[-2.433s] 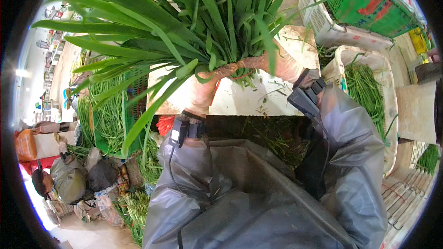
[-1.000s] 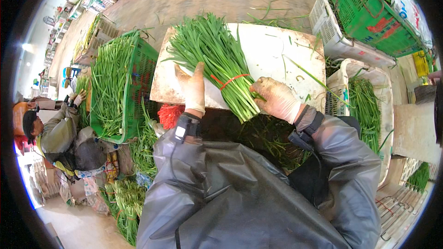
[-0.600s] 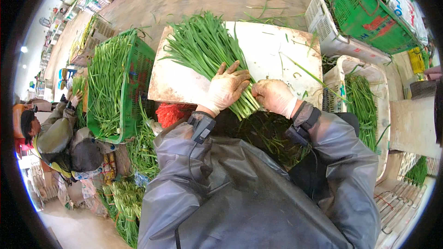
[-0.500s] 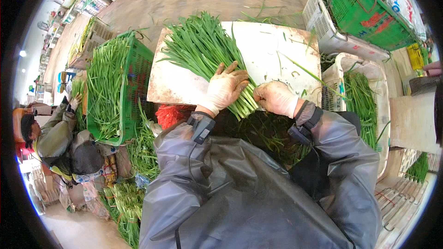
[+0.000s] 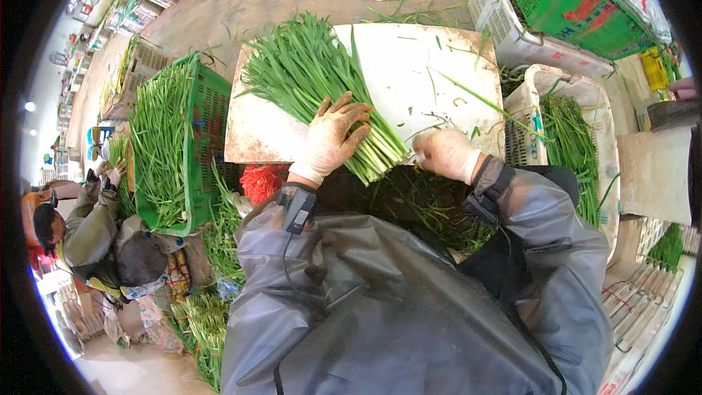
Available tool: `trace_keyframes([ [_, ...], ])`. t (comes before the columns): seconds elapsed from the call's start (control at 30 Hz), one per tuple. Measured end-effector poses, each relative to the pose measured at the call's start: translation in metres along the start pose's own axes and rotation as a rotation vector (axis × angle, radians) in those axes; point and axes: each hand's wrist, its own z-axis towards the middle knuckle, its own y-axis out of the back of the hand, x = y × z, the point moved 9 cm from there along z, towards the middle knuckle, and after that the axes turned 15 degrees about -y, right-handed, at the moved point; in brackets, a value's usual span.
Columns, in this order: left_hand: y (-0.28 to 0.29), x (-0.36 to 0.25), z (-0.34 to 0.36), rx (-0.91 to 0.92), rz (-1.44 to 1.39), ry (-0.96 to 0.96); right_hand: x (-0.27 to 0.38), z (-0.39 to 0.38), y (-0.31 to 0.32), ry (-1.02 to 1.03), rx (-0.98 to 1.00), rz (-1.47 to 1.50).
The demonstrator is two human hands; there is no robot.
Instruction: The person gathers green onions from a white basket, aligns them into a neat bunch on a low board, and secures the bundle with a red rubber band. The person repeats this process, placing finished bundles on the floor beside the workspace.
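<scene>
A thick bunch of garlic chives (image 5: 300,66) lies slantwise on a white board (image 5: 395,51), green leaves to the far left and pale stem ends towards me. Over its stems my gloved left hand (image 5: 330,135) is laid, fingers bent across the bunch and holding it against the board; the thumb's grip is partly hidden. Just right of the stem ends, my gloved right hand (image 5: 447,155) is closed with curled fingertips, slightly blurred. Whatever its fingertips pinch is too small to make out. One loose chive leaf (image 5: 475,99) crosses the board's right side.
Left of the board stands a green crate (image 5: 194,139) full of chives, with red stringy material (image 5: 262,183) nearby. White crate (image 5: 607,153) and green crate (image 5: 578,14) are at right. Trimmings (image 5: 417,201) lie below the board. A co-worker (image 5: 102,227) handles greens at far left.
My right hand has shifted slightly right, away from the stem ends. My left hand stays on the bunch. The whole view has shifted a little.
</scene>
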Motion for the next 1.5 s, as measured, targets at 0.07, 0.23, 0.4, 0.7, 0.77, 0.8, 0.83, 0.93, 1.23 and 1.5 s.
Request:
trace_keyframes([
  [0.07,0.002,0.003,-0.006,-0.005,-0.006,0.023,0.013,0.005,0.017,0.072,-0.215,-0.100],
  [0.23,0.003,0.011,-0.020,-0.097,-0.097,0.034,0.025,0.008,-0.052,0.011,0.153,-0.284],
  [0.4,0.034,0.043,-0.041,-0.602,-0.449,0.177,0.029,-0.086,-0.118,0.290,1.065,-0.228],
  [0.7,-0.003,0.098,-0.136,-1.210,-1.126,0.944,-0.021,0.049,0.039,-0.197,-0.085,0.224],
  [0.77,-0.018,0.091,-0.134,-1.156,-1.154,0.932,-0.011,0.063,0.046,-0.106,-0.164,0.431],
  [0.8,-0.024,0.088,-0.132,-1.113,-1.143,0.927,-0.002,0.068,0.044,-0.053,-0.194,0.385],
  [0.83,-0.028,0.085,-0.126,-1.067,-1.142,0.894,0.009,0.074,0.040,0.000,-0.224,0.338],
  [0.93,-0.042,0.082,-0.116,-0.982,-1.176,0.968,0.032,0.091,0.022,0.066,-0.252,0.149],
  [1.23,-0.044,0.085,-0.112,-0.925,-1.160,1.006,0.058,0.114,0.025,0.181,-0.381,0.007],
  [1.5,-0.040,0.089,-0.106,-0.876,-1.047,0.990,0.038,0.142,-0.002,-0.022,-0.291,0.249],
])
